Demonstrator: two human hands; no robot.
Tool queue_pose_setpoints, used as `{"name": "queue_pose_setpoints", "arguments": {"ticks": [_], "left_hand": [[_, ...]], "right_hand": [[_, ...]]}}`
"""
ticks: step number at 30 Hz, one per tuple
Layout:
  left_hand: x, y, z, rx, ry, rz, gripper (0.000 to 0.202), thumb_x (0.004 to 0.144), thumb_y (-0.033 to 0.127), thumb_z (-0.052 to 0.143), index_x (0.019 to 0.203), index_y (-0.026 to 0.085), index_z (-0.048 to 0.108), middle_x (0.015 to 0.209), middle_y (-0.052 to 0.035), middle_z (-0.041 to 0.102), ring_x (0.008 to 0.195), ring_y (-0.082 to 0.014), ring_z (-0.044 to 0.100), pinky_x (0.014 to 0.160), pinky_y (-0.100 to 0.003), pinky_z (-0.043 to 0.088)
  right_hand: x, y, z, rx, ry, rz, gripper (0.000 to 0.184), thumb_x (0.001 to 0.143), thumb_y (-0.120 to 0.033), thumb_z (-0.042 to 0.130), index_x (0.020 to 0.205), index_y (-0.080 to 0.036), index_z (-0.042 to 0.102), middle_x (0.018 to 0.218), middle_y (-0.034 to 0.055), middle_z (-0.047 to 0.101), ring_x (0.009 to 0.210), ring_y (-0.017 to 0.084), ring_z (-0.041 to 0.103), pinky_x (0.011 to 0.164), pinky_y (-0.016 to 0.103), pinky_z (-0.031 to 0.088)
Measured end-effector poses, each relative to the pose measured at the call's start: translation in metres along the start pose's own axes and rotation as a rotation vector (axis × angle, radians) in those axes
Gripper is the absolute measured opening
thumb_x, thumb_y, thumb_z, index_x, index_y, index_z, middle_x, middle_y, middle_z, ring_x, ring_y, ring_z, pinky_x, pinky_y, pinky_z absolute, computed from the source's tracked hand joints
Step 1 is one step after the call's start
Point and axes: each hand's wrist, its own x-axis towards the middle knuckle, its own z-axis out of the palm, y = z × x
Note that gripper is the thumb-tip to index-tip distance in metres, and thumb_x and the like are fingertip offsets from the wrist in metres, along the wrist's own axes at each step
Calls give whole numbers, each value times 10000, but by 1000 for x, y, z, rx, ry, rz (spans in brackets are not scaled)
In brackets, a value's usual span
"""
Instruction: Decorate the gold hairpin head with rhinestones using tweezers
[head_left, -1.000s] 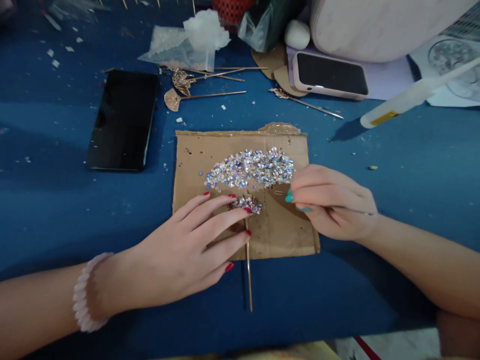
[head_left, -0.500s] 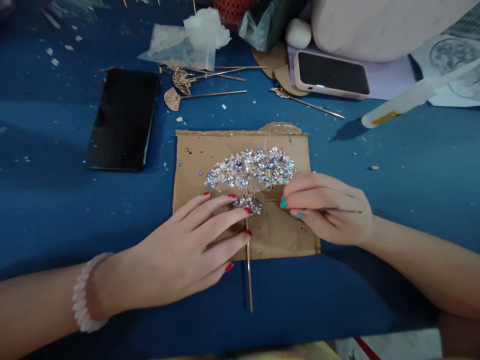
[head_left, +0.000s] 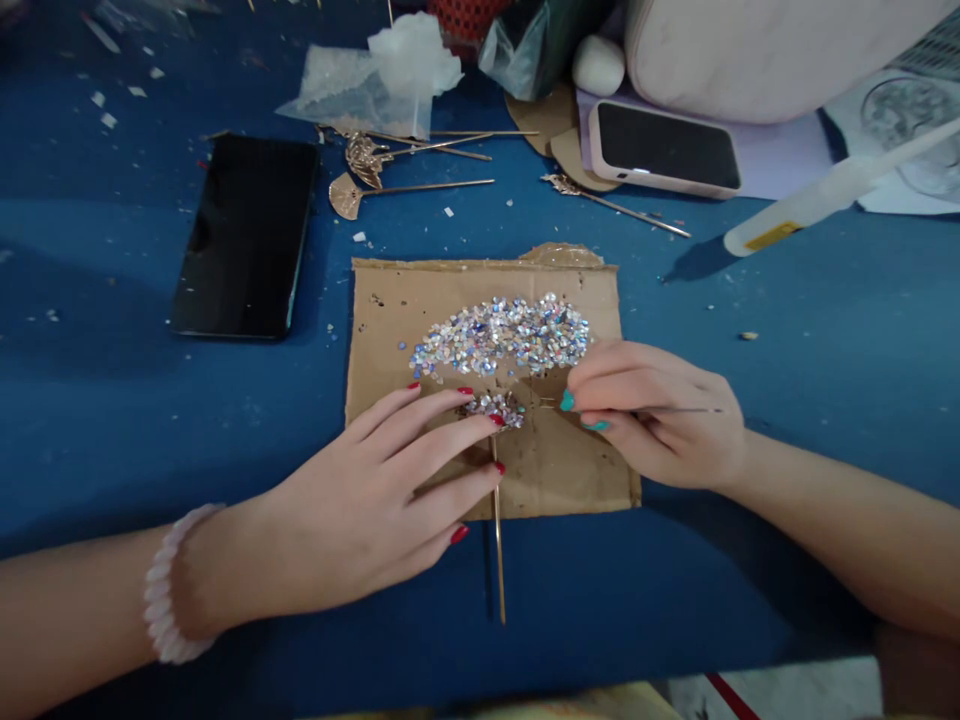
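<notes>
A metal hair stick point(head_left: 499, 540) lies on a cardboard sheet point(head_left: 570, 480), its shaft running past the near edge. Small rhinestones point(head_left: 495, 406) cover its head. My left hand point(head_left: 375, 490), red-nailed, rests over it with fingers spread, fingertips touching the head and the upper shaft. On the right, my right hand point(head_left: 660, 415) pinches thin tweezers point(head_left: 675, 409). Their two fine tips point left, a short way right of the hair stick's head; whether a stone is between them I cannot tell. Just beyond both hands spreads a pile of loose rhinestones point(head_left: 510, 335) on the cardboard.
A black phone point(head_left: 247, 240) lies at left, and a pink-cased phone point(head_left: 667, 150) at the back right. Several metal hair sticks point(head_left: 420, 186) lie behind the cardboard near a plastic bag point(head_left: 352, 90). A white glue bottle point(head_left: 795, 215) leans at right.
The tweezers have tilted slightly in my right hand, their rear end rising a little, and their tips show more plainly. My left hand and the hair stick stay in place.
</notes>
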Motion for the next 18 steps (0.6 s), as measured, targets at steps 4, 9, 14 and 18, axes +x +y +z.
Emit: {"name": "queue_pose_setpoints", "arguments": {"ticks": [4, 9, 14, 18], "left_hand": [[0, 0, 0, 11, 4, 4, 337, 937, 200, 559, 1272, 222, 593, 1400, -100, 546, 1382, -309, 418, 1156, -527, 371], [-1, -2, 1, 3, 5, 22, 338, 968, 191, 494, 1297, 212, 568, 1431, -104, 516, 1396, -315, 389, 1152, -538, 358], [-1, -1, 1, 5, -4, 4, 323, 990, 192, 459, 1296, 220, 558, 1445, -88, 501, 1402, -312, 382, 1153, -538, 348], [-2, -1, 1, -16, 7, 4, 317, 990, 186, 467, 1293, 218, 558, 1447, -89, 497, 1403, -310, 395, 1164, -534, 339]], "right_hand": [[0, 0, 0, -4, -12, 33, 115, 978, -149, 508, 946, -203, 604, 836, 45, 693, 795, 140, 694, 735, 275, 601], [0, 1, 0, 20, 2, 41, 107, 970, -137, 519, 937, -194, 603, 822, 41, 693, 780, 136, 689, 724, 271, 595], [0, 1, 1, 21, 5, 31, 98, 968, -120, 523, 945, -178, 598, 831, 48, 691, 794, 127, 681, 728, 261, 592], [0, 2, 0, 26, 13, 18, 92, 961, -111, 534, 951, -175, 598, 833, 51, 691, 795, 130, 680, 729, 269, 597]]}}
